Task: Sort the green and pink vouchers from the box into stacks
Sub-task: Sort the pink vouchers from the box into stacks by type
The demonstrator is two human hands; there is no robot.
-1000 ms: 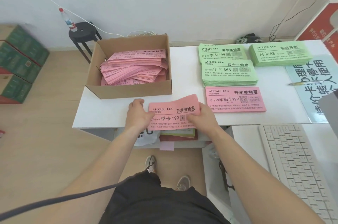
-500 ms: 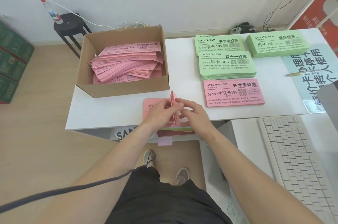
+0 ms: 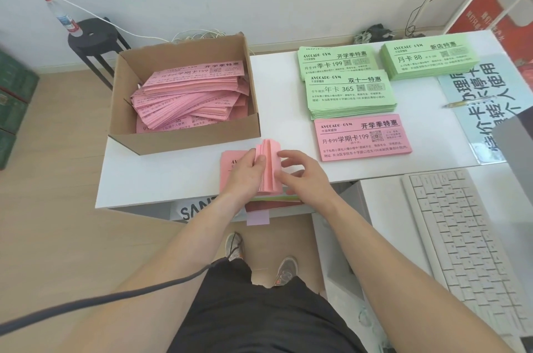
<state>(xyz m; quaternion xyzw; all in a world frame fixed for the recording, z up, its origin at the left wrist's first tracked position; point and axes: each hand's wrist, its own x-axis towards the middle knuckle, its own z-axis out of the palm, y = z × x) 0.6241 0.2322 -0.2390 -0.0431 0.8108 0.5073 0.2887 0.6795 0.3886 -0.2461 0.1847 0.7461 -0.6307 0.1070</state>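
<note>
Pink bundle (image 3: 269, 168): on edge at table (image 3: 161, 179) front.
Left hand (image 3: 243, 172): thumb and fingers clamp its left side.
Right hand (image 3: 302, 176): fingertips pinch its right.
Behind: box (image 3: 184, 139); pink stack (image 3: 362, 137) right.

You've got pink vouchers (image 3: 190, 98) in the brown cardboard box (image 3: 184, 142), three green stacks (image 3: 350, 93) and one pink stack (image 3: 362, 137), all black-printed, on your white table (image 3: 161, 176).
</note>
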